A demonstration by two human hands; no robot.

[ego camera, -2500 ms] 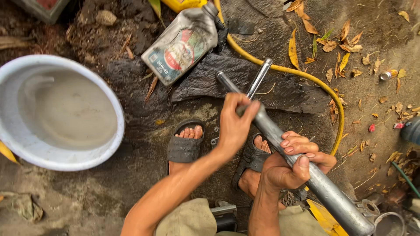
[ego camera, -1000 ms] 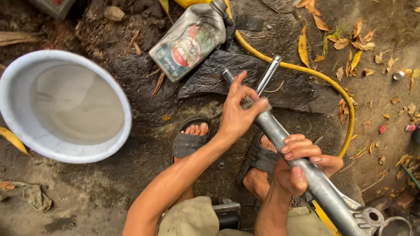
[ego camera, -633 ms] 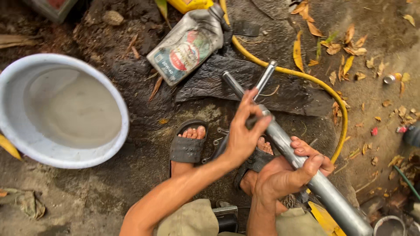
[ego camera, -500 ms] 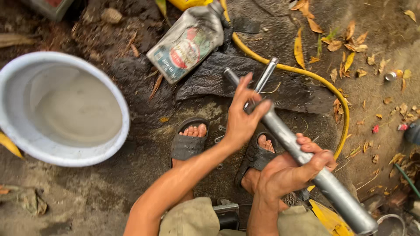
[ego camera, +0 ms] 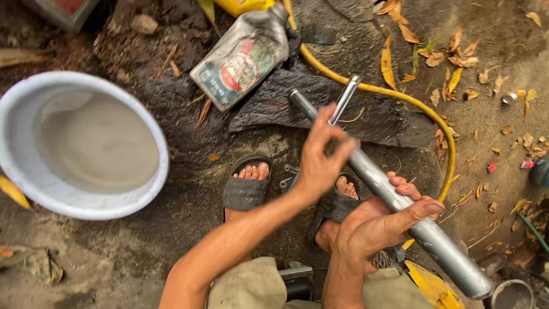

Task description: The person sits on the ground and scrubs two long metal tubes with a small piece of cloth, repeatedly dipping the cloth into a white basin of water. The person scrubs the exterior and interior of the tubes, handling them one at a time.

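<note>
My right hand grips a long grey metal tube that slants from lower right up toward the middle. My left hand reaches over the tube's upper part with fingers spread, touching it near where a thin chrome rod crosses behind. A narrower shaft end sticks out past the fingers. Whether the left hand pinches the rod cannot be told. My two sandalled feet rest on the dirt below the hands.
A white basin of murky liquid sits at left. A grimy oil bottle lies on a dark rubber sheet. A yellow hose curves at right among dry leaves. A small metal cup is at bottom right.
The left hand slid along the tube's upper part, down and back up, and its fingers have opened wider. The right hand stayed clamped on the tube.
</note>
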